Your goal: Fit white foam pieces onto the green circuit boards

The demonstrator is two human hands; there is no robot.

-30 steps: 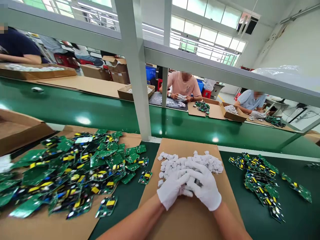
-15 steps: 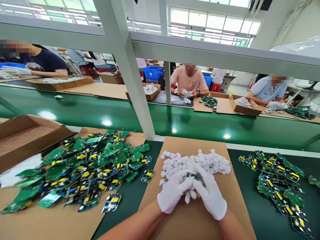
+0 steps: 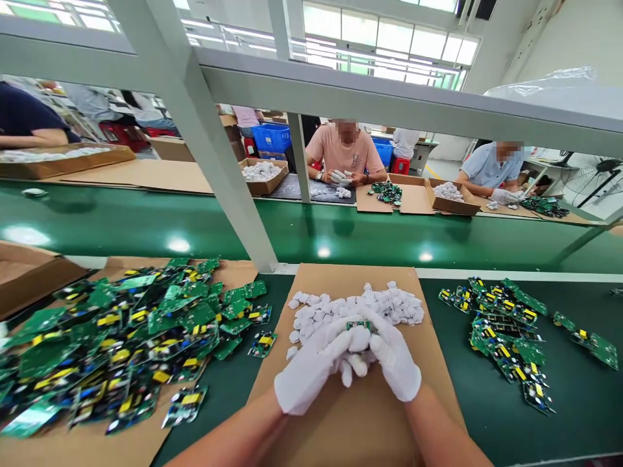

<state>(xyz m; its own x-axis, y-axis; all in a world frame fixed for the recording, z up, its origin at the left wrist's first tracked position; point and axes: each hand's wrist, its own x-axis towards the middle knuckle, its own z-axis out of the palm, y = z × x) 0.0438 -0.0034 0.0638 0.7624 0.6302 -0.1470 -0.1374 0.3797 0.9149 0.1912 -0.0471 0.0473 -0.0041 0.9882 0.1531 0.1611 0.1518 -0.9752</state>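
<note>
Both of my hands wear white gloves and meet over a brown cardboard sheet [image 3: 370, 428]. My left hand [image 3: 311, 371] and my right hand [image 3: 395, 360] together grip a small green circuit board [image 3: 355, 324] with a white piece [image 3: 361, 338] pressed against it. Just beyond my fingers lies a pile of small white parts [image 3: 360, 305] on the cardboard.
A big heap of green circuit boards [image 3: 131, 331] covers cardboard at the left. A smaller heap of boards [image 3: 506, 324] lies on the green mat at right. A grey frame post [image 3: 214, 168] rises ahead. A green conveyor [image 3: 341, 233] runs across; people work beyond it.
My hands have lifted slightly and the small green board now shows between my fingertips. The view has shifted to the right and a little up.
</note>
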